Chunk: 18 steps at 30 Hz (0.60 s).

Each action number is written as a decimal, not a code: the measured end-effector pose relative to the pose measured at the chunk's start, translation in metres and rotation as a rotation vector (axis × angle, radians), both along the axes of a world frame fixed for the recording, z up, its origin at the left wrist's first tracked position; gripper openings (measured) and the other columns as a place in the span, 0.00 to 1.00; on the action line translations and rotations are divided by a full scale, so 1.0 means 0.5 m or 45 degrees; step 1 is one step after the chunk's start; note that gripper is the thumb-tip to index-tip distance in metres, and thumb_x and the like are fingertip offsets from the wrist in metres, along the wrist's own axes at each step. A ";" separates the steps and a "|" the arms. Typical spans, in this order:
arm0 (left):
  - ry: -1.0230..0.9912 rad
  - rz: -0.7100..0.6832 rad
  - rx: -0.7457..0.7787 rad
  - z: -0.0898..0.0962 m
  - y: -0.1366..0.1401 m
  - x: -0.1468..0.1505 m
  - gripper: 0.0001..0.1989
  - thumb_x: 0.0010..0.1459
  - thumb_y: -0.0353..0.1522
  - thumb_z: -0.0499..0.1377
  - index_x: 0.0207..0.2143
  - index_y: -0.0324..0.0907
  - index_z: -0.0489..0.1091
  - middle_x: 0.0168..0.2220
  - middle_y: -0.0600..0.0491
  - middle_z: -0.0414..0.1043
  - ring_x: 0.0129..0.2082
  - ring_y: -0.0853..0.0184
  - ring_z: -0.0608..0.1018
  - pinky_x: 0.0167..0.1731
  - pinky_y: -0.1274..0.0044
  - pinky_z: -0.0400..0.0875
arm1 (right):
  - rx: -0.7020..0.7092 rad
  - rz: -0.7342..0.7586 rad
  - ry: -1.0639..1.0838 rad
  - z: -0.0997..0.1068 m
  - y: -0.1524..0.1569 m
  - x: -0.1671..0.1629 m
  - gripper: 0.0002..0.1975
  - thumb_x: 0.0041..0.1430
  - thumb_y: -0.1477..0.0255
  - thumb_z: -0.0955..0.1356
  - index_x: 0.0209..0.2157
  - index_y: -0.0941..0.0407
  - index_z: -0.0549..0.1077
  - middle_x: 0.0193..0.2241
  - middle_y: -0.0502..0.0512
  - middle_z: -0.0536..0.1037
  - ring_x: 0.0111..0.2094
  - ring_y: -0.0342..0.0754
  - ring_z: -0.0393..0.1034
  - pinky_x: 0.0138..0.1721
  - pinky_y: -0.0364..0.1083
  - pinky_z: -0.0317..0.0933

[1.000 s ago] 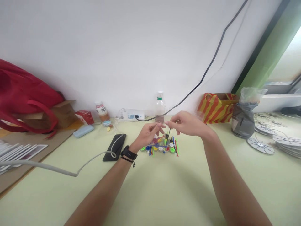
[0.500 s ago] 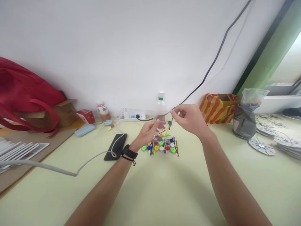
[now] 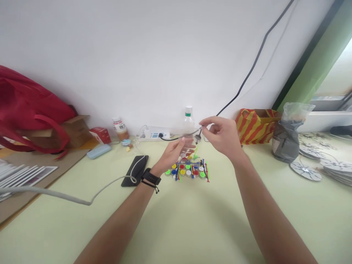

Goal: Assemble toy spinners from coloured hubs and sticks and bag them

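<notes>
My right hand (image 3: pixel 221 137) is raised in front of the bottle with thumb and forefinger pinched together. From the pinch hangs a small dark grey piece (image 3: pixel 198 138) on a thin stem; its kind is too small to make out. Close by on the left, my left hand (image 3: pixel 174 152) is held with its fingers stretched out and nothing plainly in it. Below both hands, a group of small coloured plastic wheels (image 3: pixel 188 172) sits on the table, with thin coloured plastic rods (image 3: pixel 206 171) among them. The left fingers partly cover the pieces behind.
A clear bottle (image 3: pixel 188 119) and a white power strip (image 3: pixel 151 134) stand by the wall. A black phone (image 3: pixel 135 171) with a cable lies left. Right are a striped paper bag (image 3: pixel 253 126), a grey plastic bag (image 3: pixel 286 141) and white discs (image 3: pixel 306 171). A red bag (image 3: pixel 30 106) is far left.
My right hand has risen slightly, and the dark grey piece hangs a little higher. My left hand stays nearly in place with its fingers stretched out.
</notes>
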State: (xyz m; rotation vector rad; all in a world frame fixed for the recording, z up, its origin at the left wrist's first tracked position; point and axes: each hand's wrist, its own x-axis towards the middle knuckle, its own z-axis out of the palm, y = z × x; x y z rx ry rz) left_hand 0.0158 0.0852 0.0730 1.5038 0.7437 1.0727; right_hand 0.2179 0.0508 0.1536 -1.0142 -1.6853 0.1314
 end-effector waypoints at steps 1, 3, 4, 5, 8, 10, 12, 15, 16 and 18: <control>-0.002 -0.003 -0.024 0.000 0.000 0.001 0.29 0.67 0.53 0.54 0.58 0.42 0.74 0.50 0.41 0.80 0.47 0.53 0.82 0.40 0.70 0.77 | -0.009 -0.014 0.008 0.000 -0.001 -0.004 0.07 0.56 0.72 0.68 0.34 0.57 0.80 0.23 0.50 0.77 0.17 0.39 0.59 0.23 0.43 0.55; -0.004 -0.011 -0.071 0.001 -0.001 0.002 0.28 0.67 0.51 0.55 0.60 0.43 0.72 0.52 0.41 0.79 0.49 0.53 0.82 0.41 0.70 0.77 | -0.038 -0.056 0.038 0.000 -0.002 -0.009 0.07 0.56 0.72 0.68 0.33 0.57 0.80 0.23 0.50 0.77 0.17 0.39 0.59 0.22 0.43 0.54; -0.010 -0.014 -0.086 0.002 -0.002 0.003 0.28 0.67 0.50 0.56 0.60 0.43 0.72 0.53 0.42 0.78 0.50 0.53 0.82 0.42 0.70 0.77 | -0.062 -0.072 0.054 0.000 -0.001 -0.010 0.07 0.56 0.72 0.68 0.33 0.57 0.80 0.23 0.50 0.78 0.17 0.39 0.59 0.22 0.43 0.54; -0.019 -0.017 -0.092 0.003 -0.003 0.003 0.28 0.67 0.50 0.56 0.61 0.44 0.71 0.54 0.42 0.78 0.50 0.53 0.81 0.43 0.70 0.77 | -0.092 -0.080 0.061 0.000 0.000 -0.011 0.07 0.56 0.72 0.68 0.33 0.57 0.80 0.24 0.50 0.78 0.16 0.39 0.60 0.21 0.43 0.55; -0.048 -0.011 -0.044 0.005 -0.004 0.007 0.25 0.68 0.48 0.56 0.61 0.48 0.71 0.59 0.47 0.74 0.53 0.55 0.80 0.50 0.68 0.75 | -0.194 -0.064 0.012 -0.004 0.007 -0.015 0.06 0.53 0.74 0.69 0.31 0.57 0.80 0.27 0.51 0.81 0.18 0.41 0.64 0.22 0.43 0.57; -0.070 -0.007 0.022 0.003 -0.004 0.010 0.24 0.68 0.47 0.57 0.60 0.48 0.72 0.62 0.49 0.72 0.56 0.55 0.77 0.56 0.67 0.71 | -0.230 -0.060 -0.053 -0.008 0.012 -0.018 0.06 0.52 0.75 0.69 0.30 0.56 0.80 0.29 0.52 0.82 0.23 0.44 0.70 0.26 0.43 0.62; -0.092 0.002 0.067 0.001 -0.002 0.013 0.23 0.68 0.46 0.58 0.59 0.47 0.73 0.61 0.49 0.72 0.59 0.55 0.75 0.60 0.66 0.67 | -0.257 -0.044 -0.118 -0.012 0.015 -0.023 0.06 0.51 0.76 0.69 0.29 0.56 0.80 0.29 0.52 0.82 0.28 0.46 0.74 0.31 0.44 0.65; -0.113 0.015 0.073 0.000 0.000 0.017 0.24 0.67 0.47 0.58 0.59 0.46 0.73 0.58 0.47 0.75 0.58 0.54 0.76 0.59 0.65 0.69 | -0.304 0.025 -0.208 -0.015 0.015 -0.027 0.06 0.52 0.76 0.69 0.30 0.55 0.80 0.29 0.52 0.83 0.31 0.48 0.75 0.34 0.44 0.66; -0.117 0.009 0.065 0.001 -0.001 0.018 0.25 0.67 0.48 0.58 0.59 0.45 0.73 0.57 0.47 0.76 0.57 0.54 0.76 0.57 0.65 0.70 | -0.314 0.045 -0.237 -0.015 0.014 -0.028 0.07 0.52 0.77 0.69 0.30 0.55 0.81 0.30 0.52 0.83 0.31 0.48 0.76 0.34 0.44 0.66; -0.112 -0.028 0.042 0.005 -0.005 0.019 0.26 0.67 0.49 0.58 0.59 0.45 0.73 0.56 0.46 0.77 0.54 0.53 0.78 0.51 0.67 0.74 | -0.326 0.076 -0.318 -0.015 0.010 -0.027 0.09 0.53 0.78 0.68 0.31 0.54 0.81 0.30 0.51 0.83 0.32 0.48 0.75 0.35 0.45 0.65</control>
